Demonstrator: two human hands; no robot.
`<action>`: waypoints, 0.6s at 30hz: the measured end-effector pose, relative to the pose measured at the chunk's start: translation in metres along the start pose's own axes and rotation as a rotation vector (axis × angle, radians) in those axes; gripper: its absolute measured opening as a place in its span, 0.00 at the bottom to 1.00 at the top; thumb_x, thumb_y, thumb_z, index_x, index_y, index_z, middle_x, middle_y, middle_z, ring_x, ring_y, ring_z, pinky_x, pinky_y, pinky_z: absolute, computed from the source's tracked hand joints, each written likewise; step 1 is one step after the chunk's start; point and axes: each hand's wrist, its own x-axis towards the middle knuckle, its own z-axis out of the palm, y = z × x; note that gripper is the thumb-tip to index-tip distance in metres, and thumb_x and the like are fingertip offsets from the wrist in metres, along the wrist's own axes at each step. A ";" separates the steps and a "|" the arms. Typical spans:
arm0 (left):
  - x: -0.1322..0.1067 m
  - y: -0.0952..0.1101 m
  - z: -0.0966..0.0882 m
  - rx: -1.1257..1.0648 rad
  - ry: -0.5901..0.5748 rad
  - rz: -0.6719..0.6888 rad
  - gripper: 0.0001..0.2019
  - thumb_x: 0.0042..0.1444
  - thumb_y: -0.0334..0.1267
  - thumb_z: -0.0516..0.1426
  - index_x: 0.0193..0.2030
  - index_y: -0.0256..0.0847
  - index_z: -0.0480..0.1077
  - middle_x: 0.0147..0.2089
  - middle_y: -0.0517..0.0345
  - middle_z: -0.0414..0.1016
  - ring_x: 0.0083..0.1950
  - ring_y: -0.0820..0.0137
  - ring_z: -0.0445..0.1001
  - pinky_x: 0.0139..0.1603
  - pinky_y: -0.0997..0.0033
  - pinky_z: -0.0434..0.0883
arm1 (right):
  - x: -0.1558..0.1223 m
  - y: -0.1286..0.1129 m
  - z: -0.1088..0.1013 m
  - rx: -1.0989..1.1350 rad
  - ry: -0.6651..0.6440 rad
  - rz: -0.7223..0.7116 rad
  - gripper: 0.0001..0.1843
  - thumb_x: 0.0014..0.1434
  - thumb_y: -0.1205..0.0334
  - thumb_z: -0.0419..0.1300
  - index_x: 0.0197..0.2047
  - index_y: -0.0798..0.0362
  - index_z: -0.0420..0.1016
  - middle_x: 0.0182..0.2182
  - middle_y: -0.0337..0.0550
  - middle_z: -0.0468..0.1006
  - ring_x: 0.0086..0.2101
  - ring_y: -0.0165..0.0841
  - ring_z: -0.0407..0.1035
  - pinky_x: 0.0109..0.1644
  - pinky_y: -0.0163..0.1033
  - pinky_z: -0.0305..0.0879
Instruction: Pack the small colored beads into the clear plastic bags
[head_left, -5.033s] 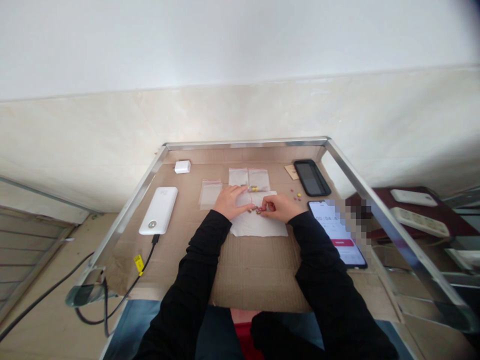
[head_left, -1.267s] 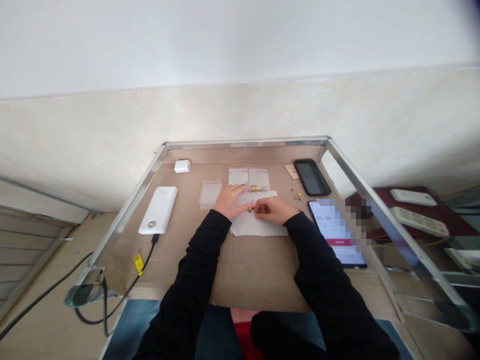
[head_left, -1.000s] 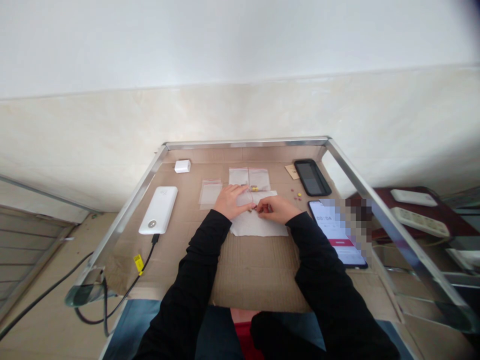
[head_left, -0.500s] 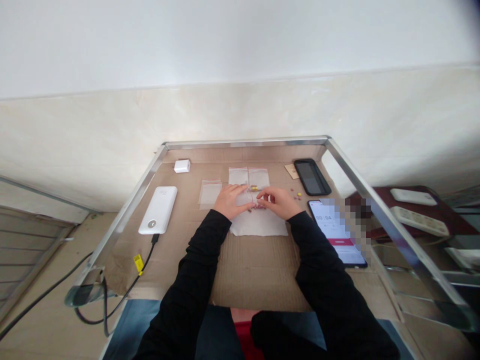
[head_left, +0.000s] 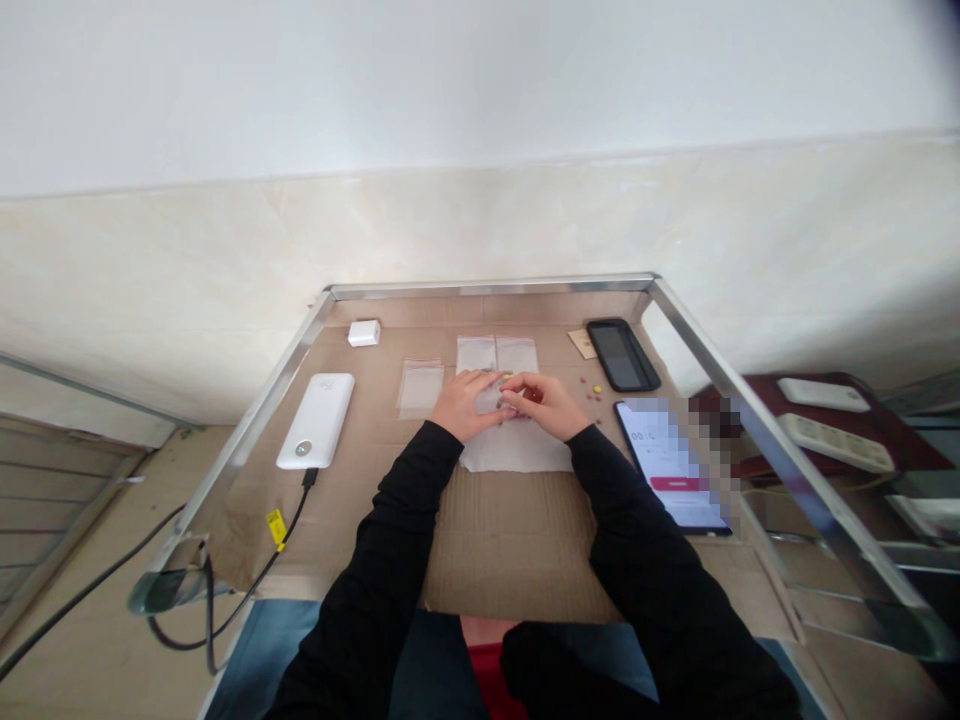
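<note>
Left hand (head_left: 469, 406) flat and low, fingers stretched toward the middle, resting on a clear zip bag (head_left: 489, 398) over a white paper sheet (head_left: 517, 452). Right hand (head_left: 544, 405) narrow, fingers (head_left: 521, 392) curled inward, tips almost meeting those of the left hand. Something small and reddish at the right palm, too small and too covered to tell what, or whether actually gripped. Yellow round pieces (head_left: 508, 378) just above the fingertips, near the top edge of the paper sheet, partly hidden by the fingers.

Two more clear zip bags (head_left: 476, 353) side by side just beyond the hands, a third (head_left: 420, 388) lying apart to the left. A little cluster of yellow and brown round pieces (head_left: 592, 392) on the cardboard sheet (head_left: 510, 540), right of the paper. Black sleeves (head_left: 390, 530) on both arms, reaching in from the bottom of the view.

Farther out on the table (head_left: 487, 287): a black phone (head_left: 622, 355) near the back edge beside a small tan card (head_left: 582, 343); a second phone (head_left: 660, 470) lit with a timer, partly pixelated, at the right; a white power bank (head_left: 315, 420) with a black cable (head_left: 300, 510) at the left; a white charger (head_left: 364, 333) at the back. Beyond the metal frame, a white power strip (head_left: 836, 442) on a dark red surface.
</note>
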 end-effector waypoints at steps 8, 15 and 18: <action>-0.001 -0.005 0.000 0.026 -0.046 -0.004 0.26 0.45 0.46 0.57 0.50 0.37 0.63 0.46 0.48 0.70 0.46 0.63 0.67 0.49 0.60 0.63 | -0.001 -0.004 0.002 -0.111 -0.048 -0.052 0.13 0.50 0.55 0.56 0.29 0.57 0.72 0.22 0.38 0.70 0.19 0.23 0.56 0.24 0.30 0.53; -0.001 -0.002 -0.001 0.015 -0.026 -0.015 0.30 0.43 0.49 0.58 0.52 0.36 0.62 0.44 0.48 0.70 0.45 0.63 0.67 0.48 0.60 0.63 | -0.001 -0.006 0.003 -0.129 0.002 -0.065 0.11 0.51 0.56 0.55 0.29 0.56 0.70 0.23 0.38 0.70 0.21 0.23 0.58 0.25 0.31 0.55; -0.001 0.000 -0.003 -0.061 0.024 -0.068 0.35 0.40 0.52 0.59 0.54 0.37 0.59 0.42 0.49 0.70 0.42 0.65 0.68 0.45 0.61 0.64 | -0.001 -0.008 -0.002 -0.114 0.081 -0.072 0.12 0.52 0.54 0.54 0.32 0.55 0.69 0.27 0.40 0.70 0.24 0.25 0.61 0.26 0.31 0.57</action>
